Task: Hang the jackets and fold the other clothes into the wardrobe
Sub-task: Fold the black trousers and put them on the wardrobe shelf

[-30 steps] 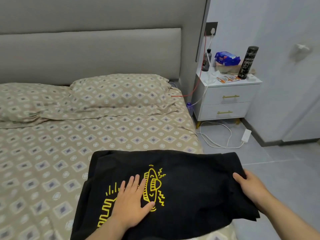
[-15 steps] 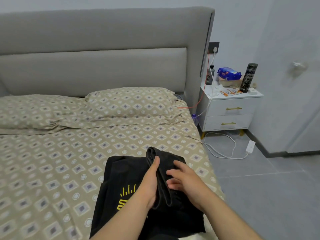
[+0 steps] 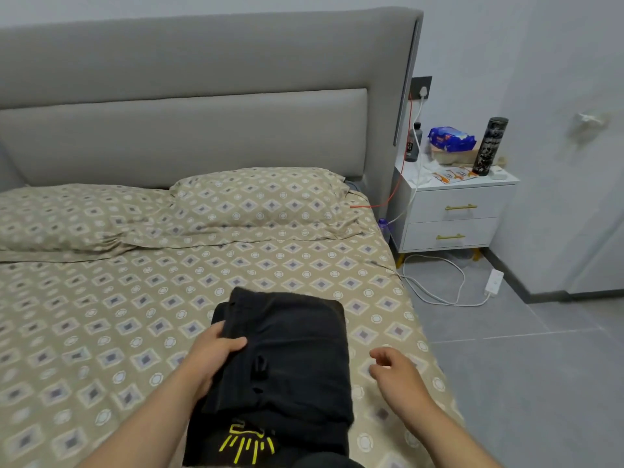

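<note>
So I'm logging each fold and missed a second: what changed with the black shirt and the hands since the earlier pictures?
The right side of the black shirt was folded over leftward into a narrow bundle hiding most of the yellow print. The left hand, earlier flat on the print, now grips the fold's left edge; the right hand let go and hovers beside it. Unchanged: bed, pillows, nightstand.

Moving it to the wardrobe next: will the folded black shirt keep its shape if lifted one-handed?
Probably not: the shirt is soft, its layers loose, so it likely sags and unfolds. Looks light. The left hand grips only one edge.
</note>
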Demonstrator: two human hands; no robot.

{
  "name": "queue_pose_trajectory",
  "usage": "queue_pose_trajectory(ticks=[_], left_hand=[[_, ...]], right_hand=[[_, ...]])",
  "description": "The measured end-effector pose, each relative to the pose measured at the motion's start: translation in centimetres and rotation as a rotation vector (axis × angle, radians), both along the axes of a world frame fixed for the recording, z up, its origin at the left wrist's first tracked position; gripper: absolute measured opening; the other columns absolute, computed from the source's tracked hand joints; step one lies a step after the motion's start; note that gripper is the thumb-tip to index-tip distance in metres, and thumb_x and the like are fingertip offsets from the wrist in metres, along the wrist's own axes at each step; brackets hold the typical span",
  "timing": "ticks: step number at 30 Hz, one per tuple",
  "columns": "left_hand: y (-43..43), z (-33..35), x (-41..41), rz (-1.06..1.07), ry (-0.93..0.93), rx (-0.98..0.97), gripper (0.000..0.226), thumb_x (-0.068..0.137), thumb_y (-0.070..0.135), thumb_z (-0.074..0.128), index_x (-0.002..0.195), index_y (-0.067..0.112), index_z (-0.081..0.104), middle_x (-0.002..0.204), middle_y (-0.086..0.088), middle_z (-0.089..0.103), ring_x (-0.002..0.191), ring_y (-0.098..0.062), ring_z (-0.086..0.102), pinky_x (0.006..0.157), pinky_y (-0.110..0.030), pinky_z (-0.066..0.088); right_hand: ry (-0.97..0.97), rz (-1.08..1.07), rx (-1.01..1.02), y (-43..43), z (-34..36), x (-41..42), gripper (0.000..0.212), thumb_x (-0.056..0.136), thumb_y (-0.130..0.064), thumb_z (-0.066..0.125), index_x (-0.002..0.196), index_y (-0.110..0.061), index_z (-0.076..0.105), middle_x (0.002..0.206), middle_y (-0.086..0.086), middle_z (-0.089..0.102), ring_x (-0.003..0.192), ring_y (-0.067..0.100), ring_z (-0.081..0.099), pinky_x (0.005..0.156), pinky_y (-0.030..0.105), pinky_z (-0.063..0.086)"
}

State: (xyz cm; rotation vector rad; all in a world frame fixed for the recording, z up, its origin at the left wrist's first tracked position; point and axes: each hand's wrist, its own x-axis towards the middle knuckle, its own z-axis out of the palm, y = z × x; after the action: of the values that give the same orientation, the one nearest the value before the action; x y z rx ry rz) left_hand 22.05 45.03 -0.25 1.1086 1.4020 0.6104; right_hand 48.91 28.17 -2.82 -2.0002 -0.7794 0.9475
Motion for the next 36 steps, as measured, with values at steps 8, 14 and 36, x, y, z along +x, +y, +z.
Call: queue_pose_trajectory(ticks=[8, 14, 36], left_hand=[[-2.8, -4.7, -5.0, 0.048, 0.521, -0.056, 0.052, 0.070, 0.055, 0.078, 0.090, 0.008, 0.066, 0.090, -0.009, 0.072, 0.084, -0.030, 0.068, 0.084, -0.044, 0.055], [-3.0, -4.4, -4.8, 0.032, -0.011, -0.375, 0.044, 0.081, 0.021, 0.077, 0.116, -0.002, 0.063, 0.102, -0.025, 0.072, 0.092, -0.043, 0.070, 0.085, -0.053, 0.056], [-5.1, -5.6, 6.7, -0.139, -0.086, -0.256, 0.039, 0.092, 0.037, 0.065, 0.112, 0.004, 0.069, 0.104, -0.011, 0.075, 0.095, -0.029, 0.073, 0.091, -0.046, 0.055]], right_hand=[[0.171, 0.207, -0.205, 1.0, -2.8, -4.4, 0.039, 0.084, -0.058, 0.059, 0.090, -0.019, 0.060, 0.092, -0.011, 0.066, 0.081, 0.007, 0.062, 0.069, 0.025, 0.045], [0.420, 0.005, -0.078, 2.9, -3.5, -5.6, 0.025, 0.081, -0.030, 0.073, 0.101, -0.017, 0.064, 0.095, -0.002, 0.074, 0.086, 0.016, 0.072, 0.077, 0.033, 0.058], [0.111, -0.082, -0.048, -1.0, -2.6, 9.2, 0.020, 0.088, -0.039, 0.066, 0.099, -0.023, 0.061, 0.094, -0.012, 0.067, 0.084, 0.007, 0.066, 0.072, 0.027, 0.050]])
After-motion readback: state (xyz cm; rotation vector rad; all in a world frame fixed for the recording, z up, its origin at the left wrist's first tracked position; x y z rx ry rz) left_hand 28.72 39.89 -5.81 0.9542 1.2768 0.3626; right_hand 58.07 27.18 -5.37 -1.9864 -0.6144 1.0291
